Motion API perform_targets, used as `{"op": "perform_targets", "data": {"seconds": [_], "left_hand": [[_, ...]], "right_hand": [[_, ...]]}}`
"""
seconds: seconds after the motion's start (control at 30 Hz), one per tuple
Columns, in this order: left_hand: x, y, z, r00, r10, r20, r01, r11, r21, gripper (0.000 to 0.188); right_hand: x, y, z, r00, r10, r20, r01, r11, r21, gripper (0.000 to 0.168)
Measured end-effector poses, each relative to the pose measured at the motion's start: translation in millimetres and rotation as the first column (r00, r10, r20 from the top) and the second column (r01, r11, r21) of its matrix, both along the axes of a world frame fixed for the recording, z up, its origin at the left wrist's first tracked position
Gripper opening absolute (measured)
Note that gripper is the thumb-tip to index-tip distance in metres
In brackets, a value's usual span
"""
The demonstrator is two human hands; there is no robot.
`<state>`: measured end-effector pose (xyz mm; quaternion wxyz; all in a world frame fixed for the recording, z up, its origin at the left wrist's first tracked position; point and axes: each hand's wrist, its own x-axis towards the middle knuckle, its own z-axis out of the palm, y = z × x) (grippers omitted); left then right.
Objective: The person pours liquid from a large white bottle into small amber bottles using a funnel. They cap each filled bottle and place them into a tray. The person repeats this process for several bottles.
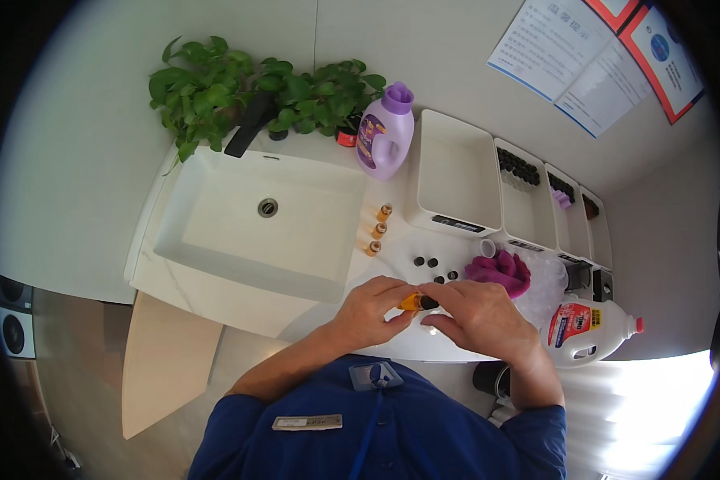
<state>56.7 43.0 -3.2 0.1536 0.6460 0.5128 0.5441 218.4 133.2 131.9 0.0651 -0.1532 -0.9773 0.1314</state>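
My left hand [369,312] grips a small vial of amber liquid [407,302], tilted on its side above the counter's front edge. At its right end sits a black cap [428,302], pinched by the fingers of my right hand [480,315]. Something small and clear [432,329] shows under my right fingers, too blurred to name. Beyond my hands, several loose black caps [426,262] lie on the white counter [390,273]. Three vials of amber liquid [379,230] stand in a row beside the sink, apparently uncapped.
A white sink [216,222] with a black faucet [252,123] is at left, potted plants [312,90] behind. A purple detergent jug [390,132] stands near white bins [456,168], some holding capped vials. A magenta cloth [501,273], clear plastic [543,285] and a white detergent jug [588,333] are at right.
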Motion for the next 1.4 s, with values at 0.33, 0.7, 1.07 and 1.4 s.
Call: {"op": "perform_targets", "data": {"seconds": [0.33,0.7,1.07,1.4], "left_hand": [[-2.4,2.3,3.2,0.995,-0.092,0.035,0.091,0.996,0.007,0.037],[-3.6,2.0,0.8,0.994,-0.107,0.037,0.107,0.994,0.002,0.039],[-3.7,1.8,-1.6,0.996,-0.085,0.009,0.084,0.995,0.056,0.039],[-2.9,2.4,-3.4,0.996,-0.081,0.038,0.079,0.996,0.039,0.037]], "right_hand": [[7.7,4.3,-5.6,0.99,0.082,-0.112,-0.083,0.997,-0.005,0.032],[5.2,0.2,7.8,0.995,0.046,-0.093,-0.047,0.999,-0.007,0.032],[4.2,-5.8,-0.7,0.999,-0.014,-0.031,0.015,0.999,0.052,0.03],[2.8,-5.5,-1.9,0.998,0.006,-0.063,0.0,0.995,0.099,0.034]]}}
